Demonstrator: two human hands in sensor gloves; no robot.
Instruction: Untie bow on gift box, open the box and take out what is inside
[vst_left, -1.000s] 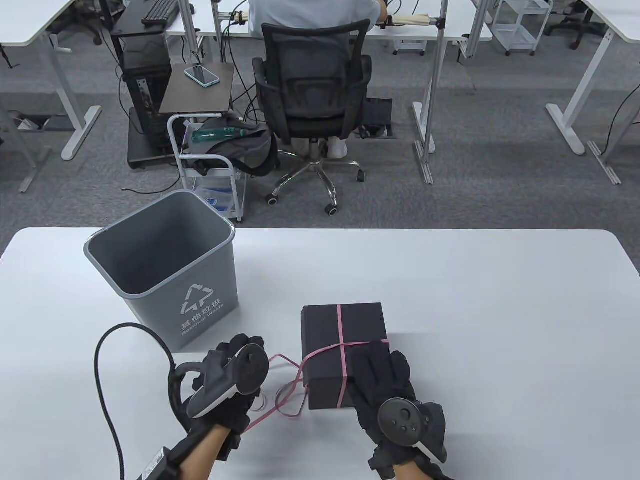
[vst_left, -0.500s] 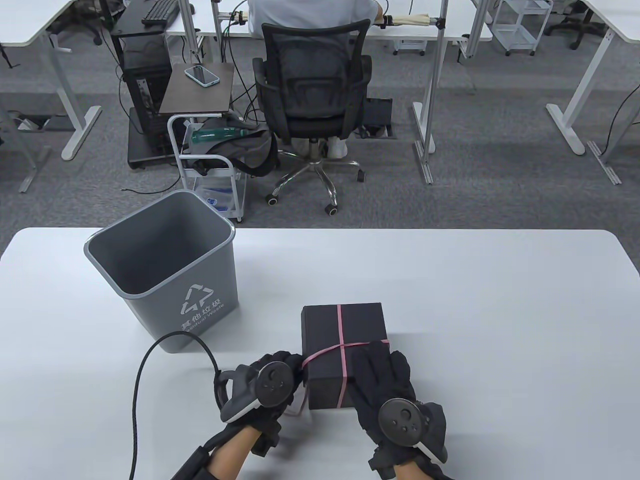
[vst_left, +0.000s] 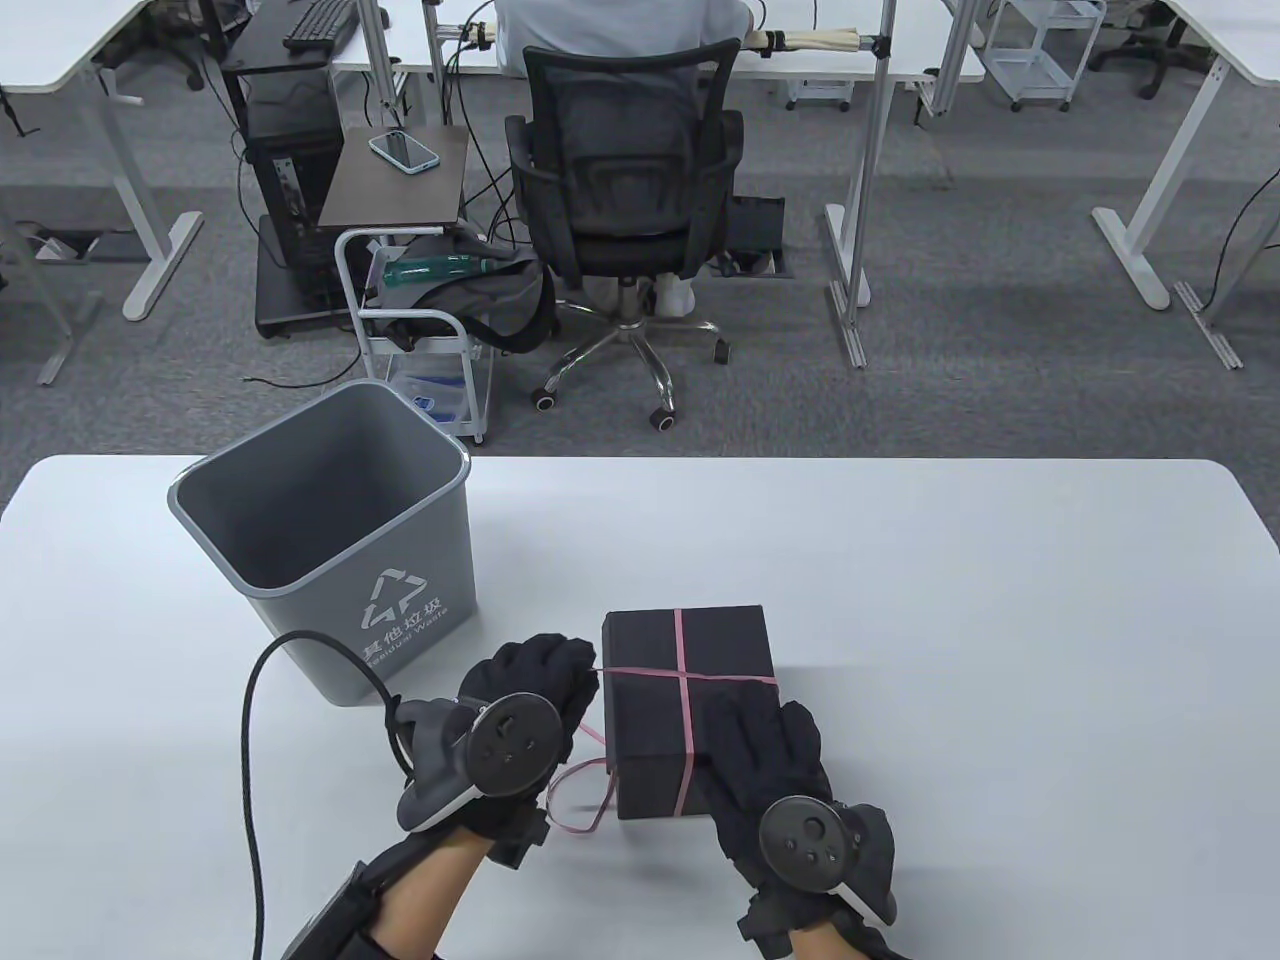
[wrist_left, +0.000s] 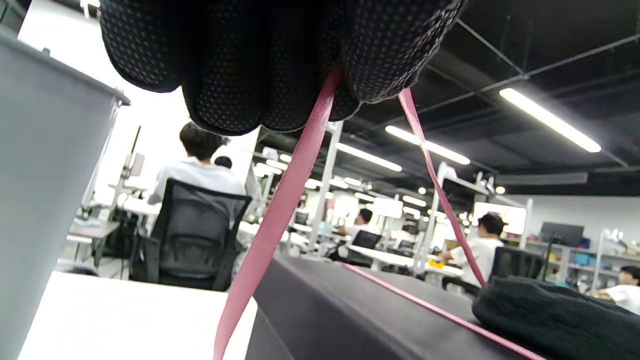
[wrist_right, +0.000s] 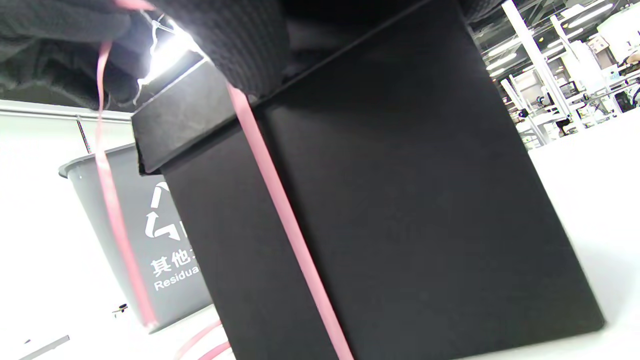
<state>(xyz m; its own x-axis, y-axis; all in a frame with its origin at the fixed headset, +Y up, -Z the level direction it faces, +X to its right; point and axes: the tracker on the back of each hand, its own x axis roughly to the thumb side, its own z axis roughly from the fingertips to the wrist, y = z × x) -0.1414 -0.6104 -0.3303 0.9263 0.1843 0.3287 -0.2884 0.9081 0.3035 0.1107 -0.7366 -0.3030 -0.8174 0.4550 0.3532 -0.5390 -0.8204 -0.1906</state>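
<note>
Bow looks undone but pink ribbon (vst_left: 683, 690) crosses the closed black gift box (vst_left: 688, 660) beside the grey bin (vst_left: 330, 530) — left hand (vst_left: 525, 700) pinches ribbon at the box's left edge, right hand (vst_left: 765, 760) flat on lid — opening, emptying remain.

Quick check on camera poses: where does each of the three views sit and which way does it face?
Table view: high above the near edge, looking down and out; shows left hand, right hand, black cardboard gift box, grey plastic waste bin.
Left wrist view: low beside the box, facing up across it; fingers grip the pink ribbon.
Right wrist view: near the tabletop, looking up the box's side; glove along the top edge.
Shared: box, ribbon, bin.
</note>
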